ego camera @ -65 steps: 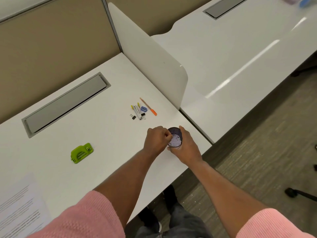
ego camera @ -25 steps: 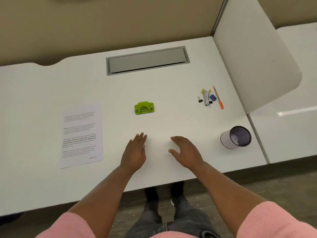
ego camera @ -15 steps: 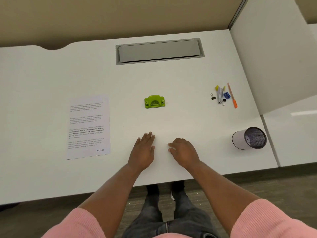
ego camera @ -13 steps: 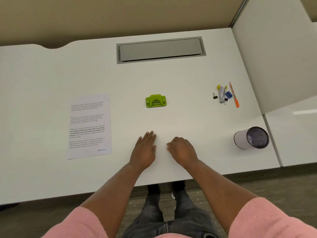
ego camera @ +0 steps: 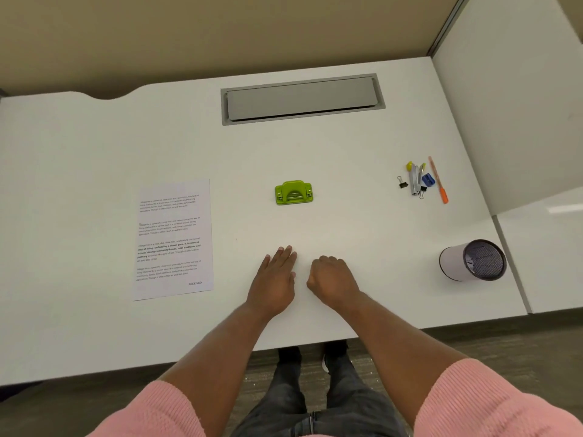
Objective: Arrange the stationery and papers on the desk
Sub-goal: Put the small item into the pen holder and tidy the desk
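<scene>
White desk (ego camera: 94, 159) carries a printed sheet (ego camera: 173, 239) at left, a green hole punch (ego camera: 293, 193) mid-desk, with small stationery (ego camera: 421, 181) and a mesh cup (ego camera: 454, 263) at right. The left hand (ego camera: 274, 279) rests flat, fingers straight; the right hand (ego camera: 332, 277) curls its fingers, holding nothing.

Wht desk (ego camera: 94, 146), tan partition (ego camera: 220, 33), wht side divider (ego camera: 520, 105), dk floor (ego camera: 511, 357)

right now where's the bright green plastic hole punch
Head view: the green hole punch sits mid-desk, beyond the left hand, with the white printed paper sheet to its left and the stationery cluster to its right.
</scene>
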The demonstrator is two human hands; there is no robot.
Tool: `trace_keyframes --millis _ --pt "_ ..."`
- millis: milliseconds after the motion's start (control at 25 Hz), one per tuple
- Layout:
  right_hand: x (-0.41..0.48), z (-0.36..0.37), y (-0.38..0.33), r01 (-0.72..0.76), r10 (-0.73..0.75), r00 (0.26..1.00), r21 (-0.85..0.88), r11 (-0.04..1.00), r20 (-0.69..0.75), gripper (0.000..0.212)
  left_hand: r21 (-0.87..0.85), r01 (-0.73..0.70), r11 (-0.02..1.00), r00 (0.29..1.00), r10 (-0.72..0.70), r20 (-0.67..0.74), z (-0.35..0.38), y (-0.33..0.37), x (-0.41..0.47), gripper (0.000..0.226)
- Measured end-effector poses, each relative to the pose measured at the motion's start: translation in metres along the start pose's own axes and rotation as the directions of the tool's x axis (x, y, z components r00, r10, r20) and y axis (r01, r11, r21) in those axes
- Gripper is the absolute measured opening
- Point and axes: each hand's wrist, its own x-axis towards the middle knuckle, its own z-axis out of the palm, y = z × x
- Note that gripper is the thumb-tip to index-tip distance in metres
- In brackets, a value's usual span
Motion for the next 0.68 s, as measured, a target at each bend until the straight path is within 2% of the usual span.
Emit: trace_keyframes --millis 120,240,400,560,680 --pt "-0.006 -0.008 0.013 -0.055 0.058 0.998 0.089 0.995 -0.034 0.017 0.028 -0.031 0.999 1.000 0.031 0.000 -0.005 0.012 0.008 0.055" --pt "-0.020 -0.018 0.031 -0.092 0.119 0.983 0.188 0.978 -0.139 0.025 0.080 -0.062 0.995 0.998 0.062 -0.002 -0.007 0.029 0.018 0.060" --pt "-0.043 -0.036 0.063 -0.150 0.224 0.938 0.272 0.951 -0.265 0.012 0.137 -0.115 0.984 0.993 0.115 0.003 -0.003 0.067 0.033 0.070" --pt "-0.074 -0.058 0.106 -0.172 0.346 0.836 0.395 0.902 -0.426 0.004 0.170 -0.209 0.963 0.977 0.197 0.084 0.008 0.120 0.053 0.083" --pt "-0.101 -0.074 0.148 -0.233 0.473 0.723 0.467 0.853 -0.503 0.010 0.148 -0.295 0.944 0.950 0.274 0.148 0.020 0.176 0.076 0.094"
